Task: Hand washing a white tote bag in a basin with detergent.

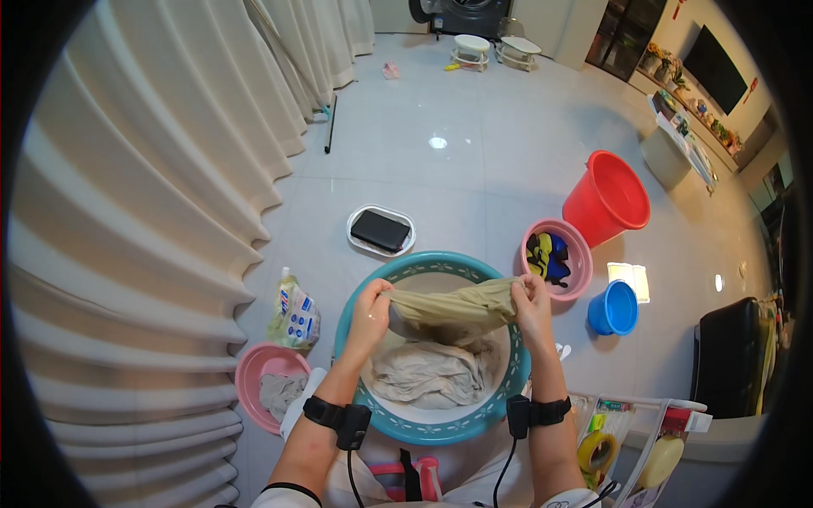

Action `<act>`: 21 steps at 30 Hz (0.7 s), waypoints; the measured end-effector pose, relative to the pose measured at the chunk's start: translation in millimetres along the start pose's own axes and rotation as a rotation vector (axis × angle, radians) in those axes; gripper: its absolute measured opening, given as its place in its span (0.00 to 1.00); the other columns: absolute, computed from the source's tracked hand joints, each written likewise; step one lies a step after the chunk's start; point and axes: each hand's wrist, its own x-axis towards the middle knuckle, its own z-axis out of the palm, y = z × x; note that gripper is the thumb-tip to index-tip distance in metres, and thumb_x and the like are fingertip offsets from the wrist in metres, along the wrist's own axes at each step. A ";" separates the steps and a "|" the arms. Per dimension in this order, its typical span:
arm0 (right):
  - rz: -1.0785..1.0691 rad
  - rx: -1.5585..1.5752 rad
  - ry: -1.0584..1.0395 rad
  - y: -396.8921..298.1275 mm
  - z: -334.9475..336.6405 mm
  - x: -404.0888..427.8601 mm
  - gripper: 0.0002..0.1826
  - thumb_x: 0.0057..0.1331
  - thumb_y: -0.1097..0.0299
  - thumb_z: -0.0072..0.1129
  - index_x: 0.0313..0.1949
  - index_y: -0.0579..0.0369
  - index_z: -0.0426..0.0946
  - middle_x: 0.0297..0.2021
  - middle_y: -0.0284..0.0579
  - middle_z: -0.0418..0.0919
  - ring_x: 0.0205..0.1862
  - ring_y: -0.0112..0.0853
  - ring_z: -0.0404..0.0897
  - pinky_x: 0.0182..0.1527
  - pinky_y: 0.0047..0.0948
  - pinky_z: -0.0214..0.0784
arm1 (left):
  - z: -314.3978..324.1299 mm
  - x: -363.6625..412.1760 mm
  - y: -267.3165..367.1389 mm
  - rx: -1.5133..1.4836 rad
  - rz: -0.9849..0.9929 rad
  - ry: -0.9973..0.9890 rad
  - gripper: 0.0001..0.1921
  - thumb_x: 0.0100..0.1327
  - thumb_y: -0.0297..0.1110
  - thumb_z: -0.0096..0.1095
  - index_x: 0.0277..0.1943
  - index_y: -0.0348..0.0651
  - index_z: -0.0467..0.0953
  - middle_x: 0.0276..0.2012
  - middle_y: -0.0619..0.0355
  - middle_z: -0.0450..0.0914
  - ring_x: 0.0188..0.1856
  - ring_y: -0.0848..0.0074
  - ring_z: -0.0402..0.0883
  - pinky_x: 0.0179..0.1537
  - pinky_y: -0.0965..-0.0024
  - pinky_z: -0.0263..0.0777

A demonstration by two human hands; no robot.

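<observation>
Both hands stretch a wet olive-green cloth [457,306] between them above a large teal basin [427,434]. My left hand [372,311] pinches the cloth's left end. At the other end, my right hand [531,305] grips a bunched corner, thumb towards me. The cloth's middle sags, and its lower part looks darker. Below it, a pale, crumpled wet cloth [432,374] lies in whitish water in the basin. Whether the two cloths touch is hidden by the sagging fabric.
Left of the basin are a detergent pouch [297,314] and a pink basin [244,381] holding grey cloth. Beyond lies a white tray [353,244] with a black case [381,230]. On the right are another pink basin [581,279], a red bucket [591,209], a blue bucket [610,311] and a rack [641,444].
</observation>
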 end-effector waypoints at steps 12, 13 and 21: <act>-0.204 -0.657 -0.108 62.8 23.7 -1.3 0.24 0.52 0.68 0.62 0.48 0.60 0.68 0.44 0.56 0.72 0.44 0.42 0.74 0.47 0.36 0.68 | 13.3 -0.7 0.7 -0.379 -0.426 -0.007 0.12 0.60 0.25 0.46 0.47 0.35 0.67 0.41 0.57 0.72 0.43 0.77 0.69 0.47 0.76 0.63; -0.200 -0.825 -0.240 75.1 24.8 -2.3 0.26 0.50 0.66 0.63 0.49 0.59 0.69 0.44 0.55 0.73 0.45 0.44 0.74 0.49 0.37 0.67 | 13.9 -0.5 -2.8 -0.378 -0.426 -0.009 0.12 0.60 0.25 0.46 0.47 0.35 0.67 0.41 0.57 0.72 0.43 0.77 0.69 0.47 0.76 0.63; -0.163 -1.081 -0.321 136.4 25.0 2.2 0.22 0.50 0.64 0.61 0.45 0.56 0.74 0.42 0.55 0.74 0.45 0.48 0.73 0.48 0.40 0.66 | 14.8 -12.9 -17.8 0.728 -0.055 -0.187 0.31 0.46 0.29 0.64 0.57 0.42 0.64 0.48 0.33 0.66 0.51 0.45 0.67 0.51 0.58 0.64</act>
